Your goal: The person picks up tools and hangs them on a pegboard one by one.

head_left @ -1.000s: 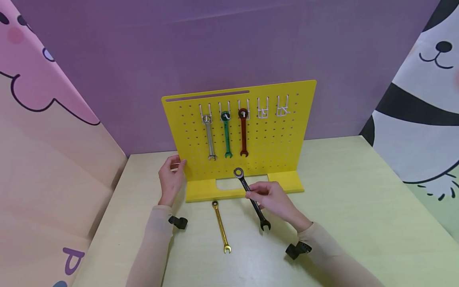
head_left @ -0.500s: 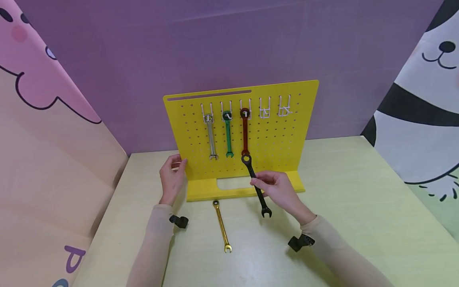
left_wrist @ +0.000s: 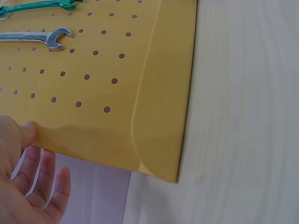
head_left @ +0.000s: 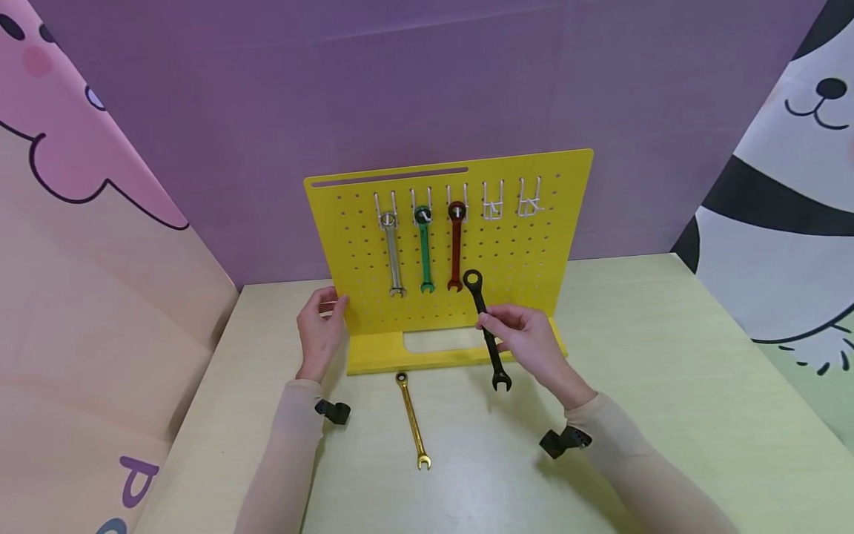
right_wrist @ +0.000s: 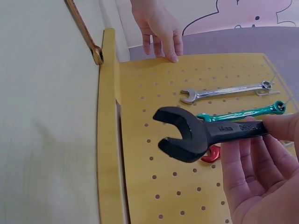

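Observation:
My right hand [head_left: 527, 341] pinches a black combination wrench [head_left: 490, 337] by its shank, ring end up and open end down, in front of the yellow pegboard [head_left: 507, 274]. In the right wrist view the black wrench's open jaw faces the camera, overlapping the green wrench [right_wrist: 261, 109]. At the board's left edge, my left hand [head_left: 320, 330] holds the edge, its thumb [left_wrist: 28, 133] on the front face and fingers behind. Silver [head_left: 392, 256], green and red [head_left: 457, 245] wrenches hang from hooks on the board. A gold wrench [head_left: 414, 423] lies on the table before it.
Two white wire hooks [head_left: 492, 208] on the board's right side hold nothing. The board stands on a yellow base [head_left: 375, 354] on a pale wooden table [head_left: 654, 356]. A purple backdrop [head_left: 427, 89] rises behind, with printed panels at both sides.
My right hand has carried the black wrench up and to the right, from low before the board to just right of the red wrench's lower end. The left hand stays at the board's edge.

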Available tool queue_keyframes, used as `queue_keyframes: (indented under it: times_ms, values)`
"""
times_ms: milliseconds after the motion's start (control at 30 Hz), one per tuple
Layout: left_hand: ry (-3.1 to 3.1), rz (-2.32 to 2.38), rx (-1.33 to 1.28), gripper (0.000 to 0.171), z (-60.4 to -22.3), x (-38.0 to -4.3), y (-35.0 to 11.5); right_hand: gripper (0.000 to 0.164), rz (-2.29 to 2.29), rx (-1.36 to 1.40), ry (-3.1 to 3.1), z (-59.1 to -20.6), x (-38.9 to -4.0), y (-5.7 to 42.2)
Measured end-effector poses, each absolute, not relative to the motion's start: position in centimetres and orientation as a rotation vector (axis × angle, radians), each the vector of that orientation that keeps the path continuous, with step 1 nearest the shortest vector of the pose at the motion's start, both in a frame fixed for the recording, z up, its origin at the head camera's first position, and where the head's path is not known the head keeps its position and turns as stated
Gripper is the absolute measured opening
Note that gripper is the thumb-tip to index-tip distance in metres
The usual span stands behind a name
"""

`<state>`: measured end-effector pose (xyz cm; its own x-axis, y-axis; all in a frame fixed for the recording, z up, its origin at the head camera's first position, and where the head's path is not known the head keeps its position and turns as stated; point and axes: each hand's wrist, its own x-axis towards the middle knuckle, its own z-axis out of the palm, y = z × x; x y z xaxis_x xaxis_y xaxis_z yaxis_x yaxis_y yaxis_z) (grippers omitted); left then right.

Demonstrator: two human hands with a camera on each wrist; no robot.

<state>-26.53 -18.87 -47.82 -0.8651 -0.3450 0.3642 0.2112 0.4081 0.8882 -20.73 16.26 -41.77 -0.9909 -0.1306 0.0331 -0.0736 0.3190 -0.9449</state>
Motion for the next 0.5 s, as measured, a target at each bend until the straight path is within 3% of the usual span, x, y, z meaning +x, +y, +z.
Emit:
queue_keyframes:
  times_ms: [500]
  values:
    - [-2.186,-1.478,0.133,0.024,-47.8,-26.6,-18.9,0.041,-1.922,-0.225,2.505,-40.0,-21.9,16.9]
